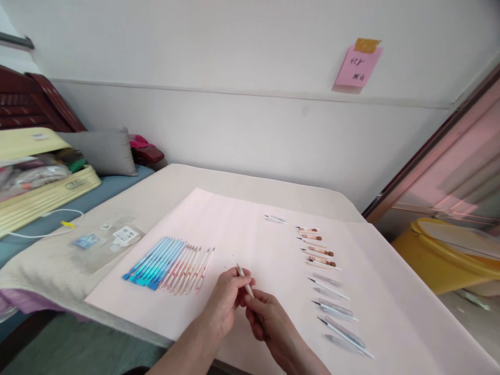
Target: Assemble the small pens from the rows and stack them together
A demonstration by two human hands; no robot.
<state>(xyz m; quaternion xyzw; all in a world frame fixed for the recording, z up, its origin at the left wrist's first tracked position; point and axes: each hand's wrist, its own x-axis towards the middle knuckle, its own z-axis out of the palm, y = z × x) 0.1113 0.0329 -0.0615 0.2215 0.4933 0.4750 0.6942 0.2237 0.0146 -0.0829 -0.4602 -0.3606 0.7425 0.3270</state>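
Note:
Near the front of the table, my left hand point(225, 292) pinches a pale pen point(247, 285) close to its dark tip, which points up and away from me. My right hand point(269, 315) is closed around the pen's lower part, so that end is hidden. To the left lies a close row of pens: several blue pens point(156, 260), then several white pens with reddish marks point(191, 268). On the right are pen parts in groups: clear grey barrels point(336, 307), white refills with dark tips point(346, 338), and brown-topped barrels point(320, 251). One small set of pen parts point(275, 219) sits further back.
A pale sheet point(242, 229) covers much of the table. Clear plastic packaging point(123, 237) lies left of it. Beyond are a cream-coloured box point(50, 182) of bagged items, a white cable point(39, 234) and a grey pillow point(105, 151). A yellow bin point(422, 260) stands at right.

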